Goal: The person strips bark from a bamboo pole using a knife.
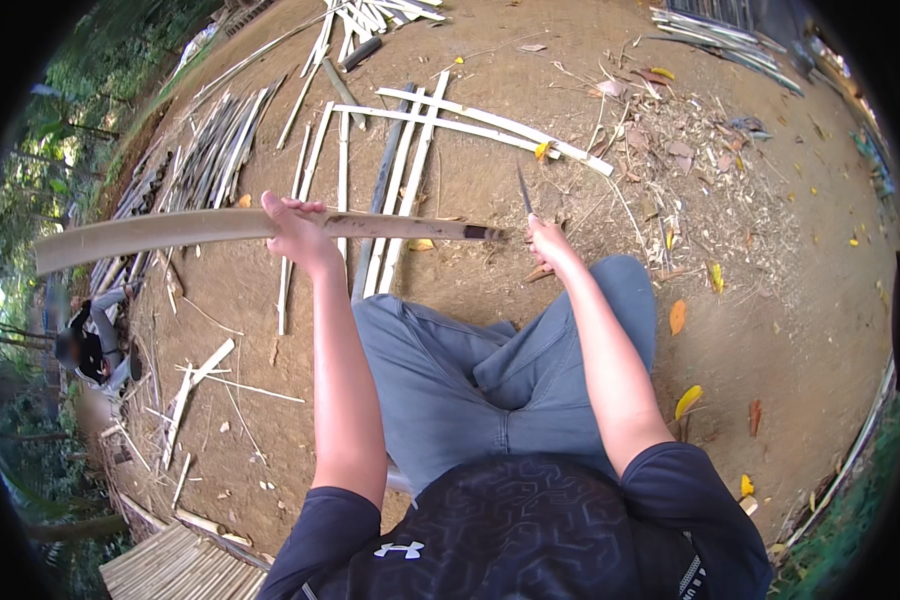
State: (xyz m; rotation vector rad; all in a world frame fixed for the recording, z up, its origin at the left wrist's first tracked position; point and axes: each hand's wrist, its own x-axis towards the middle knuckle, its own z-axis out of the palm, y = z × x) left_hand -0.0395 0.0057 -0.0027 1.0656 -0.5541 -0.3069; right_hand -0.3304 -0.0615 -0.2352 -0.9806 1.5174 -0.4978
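Observation:
My left hand is closed around a long, flat strip of split bamboo. The strip lies sideways in front of me, its wide end far to the left and its dark, narrower end just short of my right hand. In my right hand is a knife with a narrow blade pointing away from me. The blade is apart from the strip. Below the strip, pale split slats lie on the ground beyond my crossed legs, two of them crossed over the others.
Bundled bamboo strips lie at the left, with a loose pile at the far side. Wood shavings and dry leaves cover the ground at the right. Another person sits at the far left. A slatted bamboo panel is at the lower left.

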